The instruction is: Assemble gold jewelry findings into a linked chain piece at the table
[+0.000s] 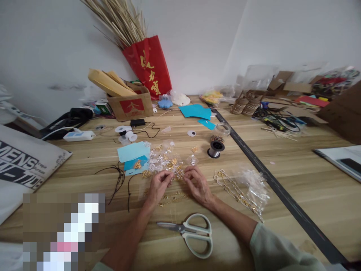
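My left hand (160, 186) is closed in a pinch, thumb against forefinger, at the near edge of a pile of gold and silver beads and charms (173, 165). Facing it, a short gap away, my right hand (199, 187) has its fingers bent and the tips drawn together. Whatever either hand pinches is too small to make out. Below them lies a gold chain (173, 198) with beads on it. Closer to me rest scissors (194, 235) with pale handles, blades pointing left. Right of my right hand are more chains (234, 190) beside clear plastic bags (255, 188).
Behind the pile stand a wire spool (216, 149) and a jar of beads (217, 138). Blue cards (134, 151) and black cords (118, 178) lie to the left. Farther back are a cardboard box (129, 105) and a red bag (152, 67). A dark strip (270, 177) crosses the table.
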`<state>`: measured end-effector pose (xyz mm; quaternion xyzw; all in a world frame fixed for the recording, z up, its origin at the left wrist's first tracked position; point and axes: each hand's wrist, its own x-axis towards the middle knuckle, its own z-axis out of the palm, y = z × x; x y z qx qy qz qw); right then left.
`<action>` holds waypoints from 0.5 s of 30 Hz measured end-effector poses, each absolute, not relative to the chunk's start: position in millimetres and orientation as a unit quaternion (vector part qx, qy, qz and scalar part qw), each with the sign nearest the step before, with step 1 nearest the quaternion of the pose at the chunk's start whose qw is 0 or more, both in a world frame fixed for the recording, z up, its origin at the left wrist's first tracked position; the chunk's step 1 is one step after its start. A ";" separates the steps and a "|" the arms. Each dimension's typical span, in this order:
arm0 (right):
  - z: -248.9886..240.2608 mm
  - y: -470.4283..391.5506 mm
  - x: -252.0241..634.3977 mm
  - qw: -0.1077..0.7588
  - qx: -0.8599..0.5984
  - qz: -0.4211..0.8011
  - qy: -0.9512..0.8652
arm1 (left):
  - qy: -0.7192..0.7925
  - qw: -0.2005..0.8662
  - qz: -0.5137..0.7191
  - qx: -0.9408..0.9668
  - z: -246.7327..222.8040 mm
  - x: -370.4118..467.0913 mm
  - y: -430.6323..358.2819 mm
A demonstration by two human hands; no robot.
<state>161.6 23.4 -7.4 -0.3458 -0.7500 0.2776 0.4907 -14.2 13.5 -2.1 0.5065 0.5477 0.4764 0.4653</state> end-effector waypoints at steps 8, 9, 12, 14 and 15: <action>-5.0 21.7 161.4 0.462 -0.354 0.286 -0.761 | 0.547 0.468 0.477 0.504 2.4 -12.6 12.4; -4.9 21.4 161.4 0.463 -0.351 0.284 -0.763 | 0.547 0.472 0.477 0.500 2.9 -12.1 12.3; -5.5 20.2 162.1 0.461 -0.341 0.277 -0.771 | 0.545 0.483 0.480 0.489 3.2 -11.1 12.5; -5.9 18.9 162.8 0.452 -0.336 0.269 -0.781 | 0.543 0.486 0.481 0.488 3.3 -10.7 12.6; -6.1 18.1 163.3 0.447 -0.333 0.263 -0.787 | 0.542 0.487 0.480 0.488 3.4 -10.6 12.5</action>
